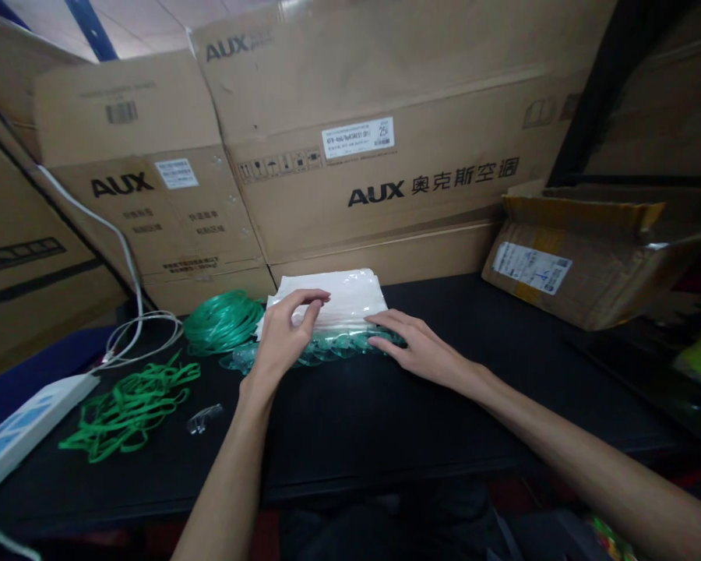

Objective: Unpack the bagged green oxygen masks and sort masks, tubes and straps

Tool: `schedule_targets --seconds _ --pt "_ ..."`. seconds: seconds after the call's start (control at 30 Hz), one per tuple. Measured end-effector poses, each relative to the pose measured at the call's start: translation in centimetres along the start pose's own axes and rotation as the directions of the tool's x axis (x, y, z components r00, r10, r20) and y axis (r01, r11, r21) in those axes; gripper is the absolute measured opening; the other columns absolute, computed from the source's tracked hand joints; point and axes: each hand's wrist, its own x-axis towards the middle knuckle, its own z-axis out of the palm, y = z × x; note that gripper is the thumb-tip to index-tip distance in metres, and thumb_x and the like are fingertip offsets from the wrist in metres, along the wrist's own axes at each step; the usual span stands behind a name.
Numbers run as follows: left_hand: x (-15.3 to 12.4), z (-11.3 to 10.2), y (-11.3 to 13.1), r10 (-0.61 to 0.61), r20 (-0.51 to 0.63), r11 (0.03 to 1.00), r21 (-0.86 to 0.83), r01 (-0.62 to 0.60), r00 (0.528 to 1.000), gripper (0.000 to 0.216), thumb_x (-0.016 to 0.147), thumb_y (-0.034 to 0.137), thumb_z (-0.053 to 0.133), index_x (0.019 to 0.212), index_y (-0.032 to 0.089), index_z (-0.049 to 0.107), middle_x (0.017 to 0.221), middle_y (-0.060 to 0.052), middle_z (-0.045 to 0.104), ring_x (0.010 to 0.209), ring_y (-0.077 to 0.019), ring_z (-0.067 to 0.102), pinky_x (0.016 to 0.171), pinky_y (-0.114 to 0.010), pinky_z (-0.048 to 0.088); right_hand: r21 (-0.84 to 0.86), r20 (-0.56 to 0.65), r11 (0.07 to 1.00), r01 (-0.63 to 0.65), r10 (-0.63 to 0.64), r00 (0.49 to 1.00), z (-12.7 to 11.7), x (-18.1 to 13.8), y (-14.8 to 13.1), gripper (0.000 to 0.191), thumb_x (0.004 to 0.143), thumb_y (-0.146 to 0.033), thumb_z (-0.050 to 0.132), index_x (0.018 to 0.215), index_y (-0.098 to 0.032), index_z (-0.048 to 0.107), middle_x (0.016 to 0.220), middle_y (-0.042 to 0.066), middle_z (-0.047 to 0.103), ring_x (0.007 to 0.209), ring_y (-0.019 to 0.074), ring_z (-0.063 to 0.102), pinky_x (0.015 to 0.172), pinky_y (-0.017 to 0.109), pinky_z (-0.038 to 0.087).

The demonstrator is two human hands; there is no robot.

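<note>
A stack of white plastic bags point(344, 300) lies at the back of the black table point(385, 413). Under its front edge sits a row of clear green-tinted plastic pieces point(327, 349). My left hand point(286, 335) rests on the stack's left end, its thumb and fingertips pinched together on the top bag. My right hand point(417, 347) lies flat with fingers stretched out, pressing on the clear pieces at the stack's right front corner.
A bundle of green straps point(225, 319) and a loose heap of green bands point(132, 405) lie left of the stack, with one clear piece point(204, 418) near them. A white power strip point(17, 432) and cable are far left. Cardboard boxes point(385, 140) wall the back; another point(584, 257) sits right.
</note>
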Motion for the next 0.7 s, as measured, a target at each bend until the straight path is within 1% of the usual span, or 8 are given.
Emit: schedule_targets --seconds 0.03,0.1,0.2,0.27,0.37,0.47,0.57,0.7 --pt "-0.2 -0.9 -0.1 -0.006 -0.036 1.0 0.018 0.006 0.999 0.02 0.099 0.024 0.055 0.105 0.021 0.074 0.109 -0.004 0.077 0.105 -0.0192 0.07 0.098 -0.034 0.05 -0.034 0.011 0.999 0.009 -0.009 1.0 -0.1 0.2 -0.1 0.041 0.101 -0.04 0.058 0.137 -0.019 0.062 0.135 0.014 0.064 0.126 0.0263 0.061 0.111 0.044 0.047" --pt "-0.9 -2.6 -0.6 -0.013 -0.043 0.997 0.074 0.016 0.999 0.019 0.099 0.028 0.057 0.105 0.021 0.074 0.109 -0.004 0.076 0.106 -0.0204 0.069 0.098 -0.036 0.05 -0.114 0.043 0.993 0.037 -0.032 0.999 -0.3 0.9 -0.6 0.044 0.101 -0.042 0.058 0.138 -0.018 0.061 0.137 0.015 0.062 0.127 0.0275 0.059 0.111 0.045 0.047" --pt "-2.5 -4.5 -1.7 -0.024 0.035 0.985 0.171 0.017 0.999 0.021 0.099 0.034 0.057 0.106 0.023 0.073 0.111 -0.004 0.076 0.107 -0.0226 0.068 0.1 -0.04 0.048 -0.202 0.127 0.974 0.102 -0.077 0.989 -0.3 2.4 -1.8 0.045 0.1 -0.044 0.058 0.136 -0.017 0.062 0.134 0.017 0.062 0.125 0.0297 0.059 0.109 0.046 0.048" --pt "-3.6 -5.1 -2.7 -0.029 0.094 0.978 0.211 0.009 0.995 0.023 0.099 0.037 0.057 0.109 0.024 0.073 0.113 -0.004 0.075 0.11 -0.024 0.066 0.102 -0.042 0.048 -0.22 0.186 0.965 0.146 -0.106 0.977 0.1 3.4 -2.7 0.044 0.098 -0.044 0.061 0.132 -0.016 0.065 0.131 0.017 0.064 0.122 0.0315 0.06 0.107 0.048 0.049" --pt "-4.9 -5.2 -4.1 -0.027 0.149 0.974 0.228 -0.007 0.989 0.025 0.098 0.041 0.059 0.113 0.026 0.072 0.117 -0.004 0.074 0.113 -0.0243 0.065 0.105 -0.044 0.047 -0.214 0.248 0.959 0.187 -0.132 0.96 1.0 4.7 -3.6 0.043 0.095 -0.044 0.066 0.128 -0.015 0.068 0.125 0.017 0.066 0.117 0.0337 0.062 0.103 0.049 0.051" --pt "-5.7 -4.7 -5.1 -0.034 0.201 0.975 0.224 -0.012 0.979 0.026 0.097 0.043 0.063 0.115 0.027 0.072 0.119 -0.003 0.073 0.116 -0.0237 0.064 0.108 -0.043 0.046 -0.204 0.288 0.962 0.183 -0.12 0.95 1.9 5.7 -3.7 0.044 0.095 -0.043 0.066 0.129 -0.014 0.067 0.123 0.018 0.067 0.114 0.0343 0.064 0.1 0.048 0.052" --pt "-6.0 -4.3 -5.7 -0.041 0.23 0.978 0.209 -0.008 0.972 0.03 0.094 0.043 0.066 0.12 0.028 0.071 0.122 -0.004 0.071 0.118 -0.0241 0.063 0.109 -0.042 0.046 -0.178 0.313 0.97 0.168 -0.106 0.944 2.6 6.2 -3.4 0.042 0.096 -0.042 0.064 0.128 -0.014 0.067 0.124 0.018 0.067 0.114 0.0323 0.065 0.099 0.044 0.052" --pt "-6.0 -4.1 -5.9 -0.026 0.235 0.981 0.193 -0.02 0.972 0.033 0.094 0.042 0.067 0.123 0.027 0.069 0.124 -0.006 0.069 0.12 -0.0251 0.061 0.111 -0.045 0.044 -0.131 0.32 0.979 0.154 -0.105 0.941 3.2 6.5 -2.7 0.039 0.097 -0.041 0.065 0.127 -0.016 0.067 0.123 0.016 0.068 0.115 0.0294 0.065 0.1 0.04 0.051"
